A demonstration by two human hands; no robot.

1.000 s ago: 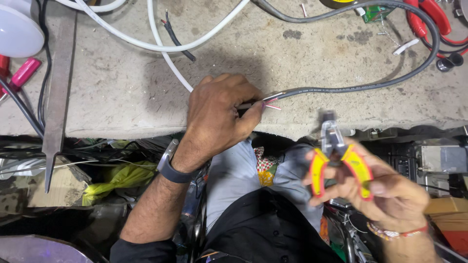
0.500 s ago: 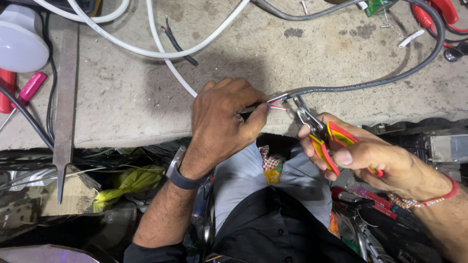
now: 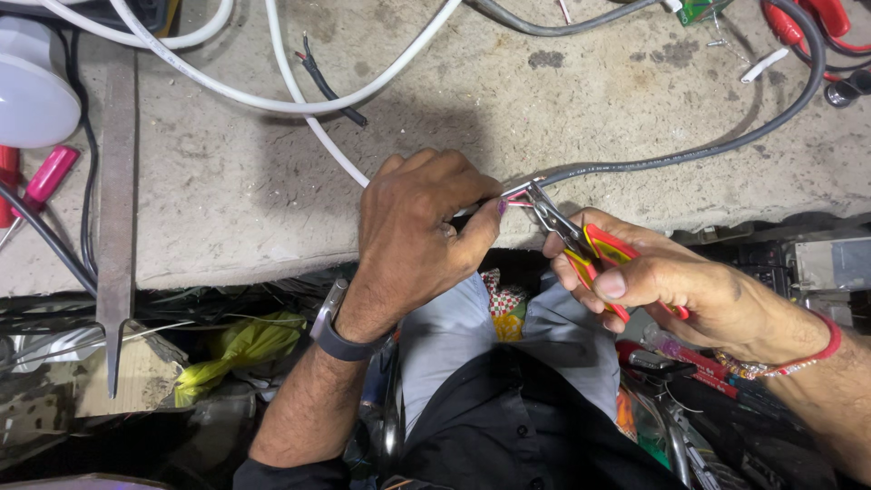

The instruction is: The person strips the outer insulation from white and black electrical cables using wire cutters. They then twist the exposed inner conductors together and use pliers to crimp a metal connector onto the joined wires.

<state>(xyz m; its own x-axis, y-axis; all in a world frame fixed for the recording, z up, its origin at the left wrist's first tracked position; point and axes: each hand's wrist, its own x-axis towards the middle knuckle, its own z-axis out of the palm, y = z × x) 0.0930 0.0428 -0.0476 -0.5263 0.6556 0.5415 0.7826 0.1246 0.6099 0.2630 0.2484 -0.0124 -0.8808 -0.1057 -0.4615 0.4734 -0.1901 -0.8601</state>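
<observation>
My left hand (image 3: 413, 231) pinches the stripped end of a grey cable (image 3: 689, 156) at the front edge of a concrete slab (image 3: 236, 195); thin coloured wires stick out past my thumb. My right hand (image 3: 671, 281) grips small cutting pliers (image 3: 581, 243) with red and yellow handles. The plier jaws sit right at the exposed wire ends beside my left thumb. The grey cable runs right and curves up toward the top right corner. A dark band is on my left wrist and a red thread on my right.
White cables (image 3: 299, 100) and a short black wire (image 3: 328, 86) cross the slab at the top. A white bulb (image 3: 32, 95) and a long metal file (image 3: 113, 209) lie at the left. Red-handled tools (image 3: 807, 23) rest top right. Clutter, with a yellow bag (image 3: 240, 345), fills the space below the slab.
My right hand brought the pliers up and left from in front of my lap to the wire ends held by my left hand. The left hand stayed on the cable.
</observation>
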